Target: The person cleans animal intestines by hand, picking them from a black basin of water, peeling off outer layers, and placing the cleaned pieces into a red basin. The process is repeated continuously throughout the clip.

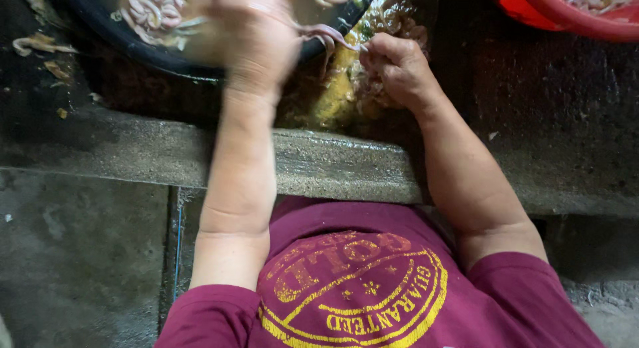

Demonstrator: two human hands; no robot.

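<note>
Pale strip pinched by right hand; blurred left hand (grip unclear) hides black basin.

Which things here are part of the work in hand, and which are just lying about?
In hand:
- left hand, blurred, over the black basin
- right hand, pinching a pale pinkish strip
- pale coiled pieces in the basin

Lying about:
- red tub, top right
- scraps on the dark wet slab
- concrete ledge

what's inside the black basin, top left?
Pale pink, coiled, squid-like pieces lie in the black basin. The blurred left hand covers the middle of it, so what lies beneath is hidden. A pink strip runs from there to the right hand.
</note>
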